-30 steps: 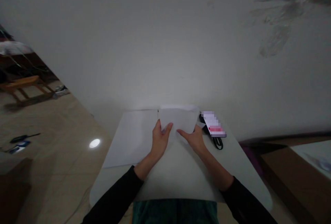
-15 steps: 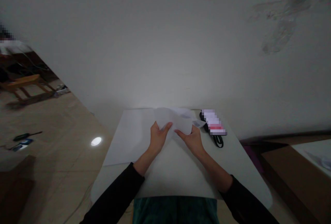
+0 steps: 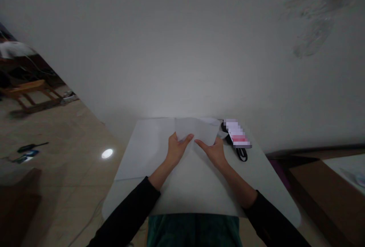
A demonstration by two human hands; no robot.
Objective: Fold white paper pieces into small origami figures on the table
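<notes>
A sheet of white paper (image 3: 199, 128) is held up above the white table (image 3: 199, 190) between my two hands. My left hand (image 3: 178, 148) grips its lower left part, thumb on the near face and fingers hidden behind. At its lower right, my right hand (image 3: 214, 151) pinches it the same way. The two thumb tips point at each other, a little apart. Another large white sheet (image 3: 145, 148) lies flat on the table's left side, partly behind my left hand.
A phone (image 3: 237, 133) with a blurred screen rests at the table's back right, with a black looped cable (image 3: 242, 155) beside it. The wall (image 3: 182, 49) rises behind the table. A cardboard box (image 3: 322, 186) stands right; a wooden stool (image 3: 31, 89) is far left.
The held sheet now looks flatter and less curled, and its right edge reaches farther right. My right hand has shifted slightly right, with its thumb a bit higher.
</notes>
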